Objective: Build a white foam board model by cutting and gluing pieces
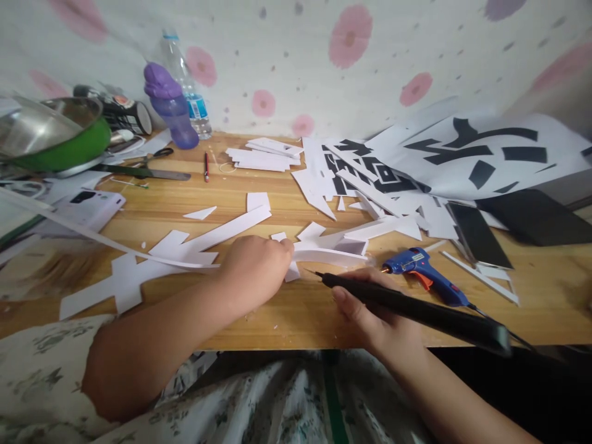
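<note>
The white cut-out (330, 253) lay on the wooden table (296, 327) near the middle, with upright walls along part of its edge. A thin white strip (92, 232) ran in from the far left to the left wrist, and a flat white shape (139, 277) lay beneath it.

The green pan (60, 151) at the far left had a shiny metal bowl (39, 129) in it. Beside it, a black canister (118, 112) lay on its side. Next came a purple drinking bottle (171, 114) with its lid on, then a clear plastic bottle (178, 58) with a blue cap; how full either was could not be told.

The left hand (256, 265) was curled closed on the left end of the cut-out, its fingertips mostly hidden. The right hand (383, 311) had its fingers closed round a black pen-shaped tool (416, 305), the thin tip just to the near side of the cut-out. A blue glue gun (425, 274) lay to the right of it.

The clear bottle's blue label (197, 108) and the glue gun's pale sticker (419, 258) were too small to read. Printed sheets (494, 148) at the far right bore bold black strokes, bent and overlapping, with no word that could be made out
</note>
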A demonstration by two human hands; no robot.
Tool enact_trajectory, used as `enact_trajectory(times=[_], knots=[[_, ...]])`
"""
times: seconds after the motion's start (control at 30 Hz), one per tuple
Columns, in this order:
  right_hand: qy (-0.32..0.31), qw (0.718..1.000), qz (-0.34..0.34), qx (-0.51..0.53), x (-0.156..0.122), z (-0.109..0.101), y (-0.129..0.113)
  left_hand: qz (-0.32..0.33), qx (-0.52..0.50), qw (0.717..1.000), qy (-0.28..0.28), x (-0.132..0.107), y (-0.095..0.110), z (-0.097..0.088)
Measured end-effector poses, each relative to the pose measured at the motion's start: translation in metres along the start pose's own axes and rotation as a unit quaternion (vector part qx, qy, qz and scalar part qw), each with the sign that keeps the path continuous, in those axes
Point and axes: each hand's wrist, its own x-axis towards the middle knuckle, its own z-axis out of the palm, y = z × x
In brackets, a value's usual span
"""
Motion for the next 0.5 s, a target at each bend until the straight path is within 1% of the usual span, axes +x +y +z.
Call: enact_trajectory(times=[0.1, 0.2, 0.3, 0.4, 0.5], knots=[[0.006, 0.999, -0.05, -0.007, 0.012, 0.009, 0.001, 0.002, -0.004, 1.0, 0.001, 0.0, 0.0, -0.001], [0.007, 0.995, -0.085, -0.045, 0.017, 0.014, 0.001, 0.009, -0.011, 1.0, 0.009, 0.0, 0.0, -0.002], [-0.001, 0.994, -0.085, -0.074, 0.018, 0.016, 0.001, 0.018, -0.015, 0.999, 0.023, 0.0, -0.001, -0.002], [0.014, 0.994, -0.066, -0.086, 0.018, 0.017, 0.0, 0.021, -0.01, 0.999, 0.026, 0.0, -0.002, -0.002], [-0.005, 0.988, -0.091, -0.124, 0.021, 0.018, 0.0, 0.014, -0.01, 1.0, 0.017, 0.0, -0.001, -0.003]])
